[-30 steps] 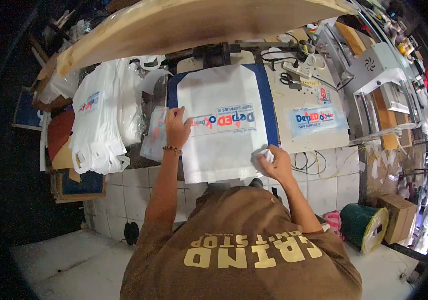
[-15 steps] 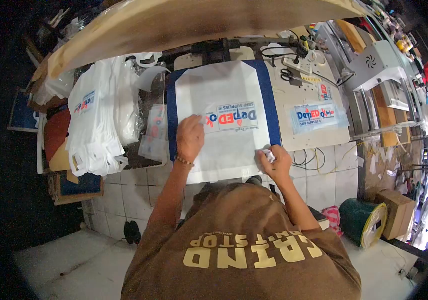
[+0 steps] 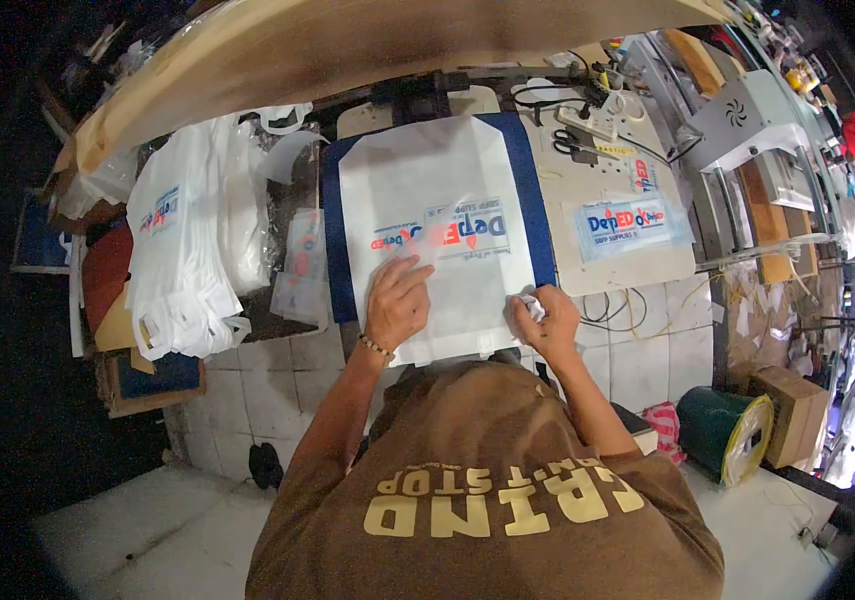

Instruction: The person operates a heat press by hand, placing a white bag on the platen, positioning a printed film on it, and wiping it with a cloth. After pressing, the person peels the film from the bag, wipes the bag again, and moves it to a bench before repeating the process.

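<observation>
A white bag (image 3: pixel 438 180) with a blue and red printed logo (image 3: pixel 463 230) lies flat on a dark blue board (image 3: pixel 533 225) in front of me. The logo appears upside down to me. My left hand (image 3: pixel 398 305) rests on the bag's lower left part, its fingers stretched out near the print. At the lower right edge of the bag, my right hand (image 3: pixel 548 318) is closed around a crumpled white wad (image 3: pixel 533 308). Whether the wad is cloth or paper cannot be made out.
Stacked white bags (image 3: pixel 183 240) lie on the left. To the right are a printed clear sheet (image 3: pixel 633 228), scissors (image 3: pixel 580 148), a power strip (image 3: pixel 588 122) and a grey machine (image 3: pixel 748 120). A wooden beam (image 3: pixel 388 50) crosses above the board. A green spool (image 3: pixel 718 430) stands on the floor.
My left hand has moved slightly right and down over the bag, its fingers now more spread. The bag lies shifted left on the board. My right hand keeps the wad in nearly the same place.
</observation>
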`<state>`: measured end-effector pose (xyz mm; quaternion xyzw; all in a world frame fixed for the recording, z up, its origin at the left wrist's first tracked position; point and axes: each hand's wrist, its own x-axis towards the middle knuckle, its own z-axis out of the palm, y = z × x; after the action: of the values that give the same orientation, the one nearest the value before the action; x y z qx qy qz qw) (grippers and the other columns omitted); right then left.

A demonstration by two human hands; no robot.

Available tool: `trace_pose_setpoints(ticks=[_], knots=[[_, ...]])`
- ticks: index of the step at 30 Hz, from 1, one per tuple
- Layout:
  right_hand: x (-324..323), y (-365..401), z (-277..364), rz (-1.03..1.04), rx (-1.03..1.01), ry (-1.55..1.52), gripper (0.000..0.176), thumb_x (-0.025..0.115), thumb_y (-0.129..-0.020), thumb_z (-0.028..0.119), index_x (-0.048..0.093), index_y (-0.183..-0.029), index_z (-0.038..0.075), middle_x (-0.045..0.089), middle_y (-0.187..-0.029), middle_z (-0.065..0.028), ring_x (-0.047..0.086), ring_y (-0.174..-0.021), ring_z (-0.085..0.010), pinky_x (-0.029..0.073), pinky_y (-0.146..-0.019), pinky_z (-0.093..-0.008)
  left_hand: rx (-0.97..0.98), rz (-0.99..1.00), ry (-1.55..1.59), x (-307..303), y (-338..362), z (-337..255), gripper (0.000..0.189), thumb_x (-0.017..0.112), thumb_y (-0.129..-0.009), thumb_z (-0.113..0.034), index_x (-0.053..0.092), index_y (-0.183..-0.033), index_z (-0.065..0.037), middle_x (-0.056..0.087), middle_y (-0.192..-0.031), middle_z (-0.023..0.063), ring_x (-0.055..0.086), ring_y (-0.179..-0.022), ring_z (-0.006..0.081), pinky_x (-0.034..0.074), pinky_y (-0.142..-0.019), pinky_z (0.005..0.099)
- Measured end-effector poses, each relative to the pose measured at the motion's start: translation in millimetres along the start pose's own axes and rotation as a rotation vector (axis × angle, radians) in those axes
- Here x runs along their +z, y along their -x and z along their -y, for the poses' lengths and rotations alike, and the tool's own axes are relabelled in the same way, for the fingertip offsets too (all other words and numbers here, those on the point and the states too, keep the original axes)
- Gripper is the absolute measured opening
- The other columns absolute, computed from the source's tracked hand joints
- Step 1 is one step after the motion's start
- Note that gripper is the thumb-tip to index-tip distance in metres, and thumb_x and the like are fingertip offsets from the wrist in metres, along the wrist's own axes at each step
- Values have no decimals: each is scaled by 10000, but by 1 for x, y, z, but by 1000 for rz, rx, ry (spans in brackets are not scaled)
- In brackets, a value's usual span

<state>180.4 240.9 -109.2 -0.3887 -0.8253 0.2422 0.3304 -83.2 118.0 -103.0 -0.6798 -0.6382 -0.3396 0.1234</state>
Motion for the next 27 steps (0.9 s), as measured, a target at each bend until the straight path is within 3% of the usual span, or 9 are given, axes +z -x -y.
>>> trace_pose_setpoints(ticks=[9, 20, 22, 24, 25, 26, 27], knots=[[0, 0, -3, 10, -40, 18, 234, 790, -807, 268, 655, -797, 77, 623, -741, -115, 634, -707, -342, 497, -635, -438, -5, 73, 168, 1, 5, -18, 76, 670, -711, 15, 606, -729, -21, 729, -1080, 83, 659, -1133, 307, 509, -1045, 509], [-2, 0, -4, -9, -40, -11, 200, 771, -807, 243, 670, -824, 71, 651, -771, -128, 637, -708, -341, 501, -634, -421, -112, 197, 551, -7, 11, -62, 77, 628, -665, 57, 579, -666, -2, 752, -1000, 138, 717, -978, 328, 560, -954, 482], [-1, 7, -16, -35, 111, -232, 181, 750, -817, 213, 654, -825, 60, 650, -748, -86, 635, -680, -250, 490, -622, -377, -93, 213, 560, -14, 9, -77, 94, 626, -662, 60, 642, -738, 6, 746, -982, 156, 714, -964, 337, 571, -910, 443], [-2, 10, -28, -62, 227, -396, 159, 728, -827, 190, 644, -837, 56, 639, -754, -57, 616, -689, -198, 479, -632, -348, -187, 388, 706, -22, 7, -90, 211, 633, -662, 64, 704, -852, 9, 743, -955, 147, 712, -946, 343, 571, -885, 412], [-2, 12, -36, -89, 344, -560, 136, 706, -837, 168, 633, -850, 53, 628, -759, -28, 596, -697, -145, 468, -642, -319, -128, 380, 791, -22, 6, -91, 311, 644, -669, 59, 740, -960, -1, 733, -947, 157, 713, -916, 335, 574, -829, 386], [-2, 13, -48, -90, 344, -559, 136, 706, -837, 168, 633, -850, 53, 628, -759, -28, 596, -697, -145, 468, -642, -319, -127, 380, 793, -26, 5, -94, 311, 644, -669, 59, 740, -960, -1, 733, -947, 157, 713, -916, 335, 574, -829, 386], [-1, 13, -63, -138, 434, -748, 118, 680, -842, 149, 623, -873, 52, 614, -780, -16, 578, -723, -121, 459, -656, -301, -221, 558, 860, -39, 0, -102, 259, 669, -702, 42, 735, -948, -3, 731, -954, 162, 715, -893, 316, 574, -804, 382]])
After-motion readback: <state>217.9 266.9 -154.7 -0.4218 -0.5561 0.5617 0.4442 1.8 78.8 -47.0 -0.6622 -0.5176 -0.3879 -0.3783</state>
